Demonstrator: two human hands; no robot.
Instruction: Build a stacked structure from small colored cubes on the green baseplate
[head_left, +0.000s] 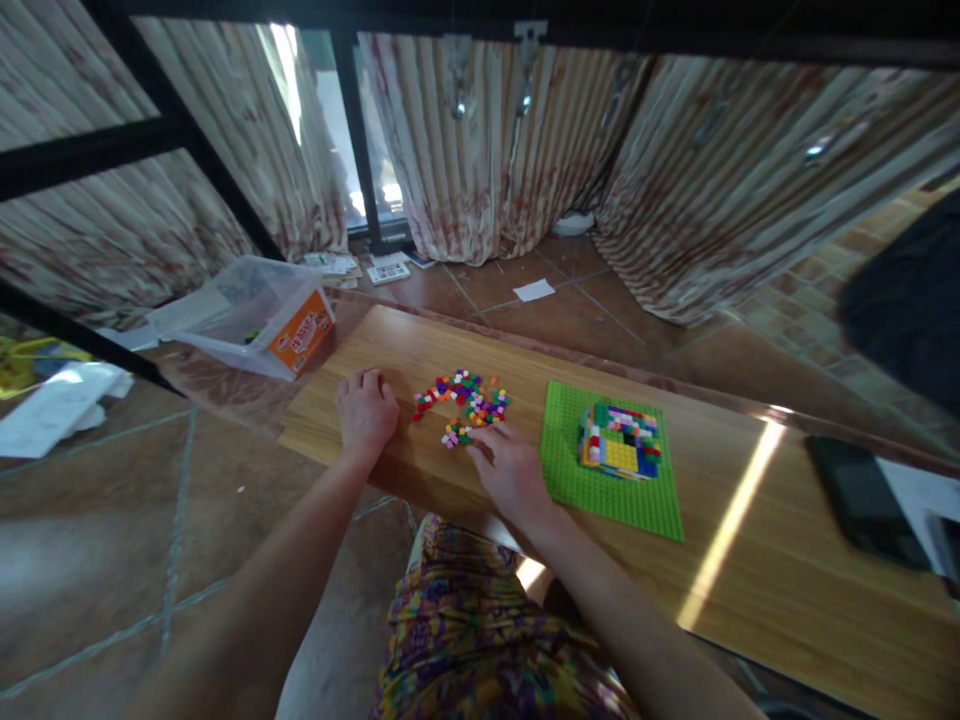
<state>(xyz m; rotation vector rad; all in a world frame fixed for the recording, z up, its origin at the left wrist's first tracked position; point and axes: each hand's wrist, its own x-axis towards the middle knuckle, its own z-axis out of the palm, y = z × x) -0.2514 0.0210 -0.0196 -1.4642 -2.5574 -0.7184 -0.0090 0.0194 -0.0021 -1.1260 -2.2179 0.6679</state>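
Note:
My left hand (366, 408) rests knuckles-up on the wooden table (750, 560), fingers curled under, just left of a scatter of small coloured bricks (463, 398). My right hand (508, 468) lies at the near edge of that scatter, fingertips touching the bricks; what they pinch, if anything, is hidden. To the right sits a green baseplate (570, 470) carrying a multicoloured brick build (621, 440).
A clear plastic box with an orange label (259, 315) stands on the floor beyond the table's left end. A dark phone (866, 500) lies at the table's right. Curtains hang behind; papers litter the tiled floor. A black frame crosses the upper left.

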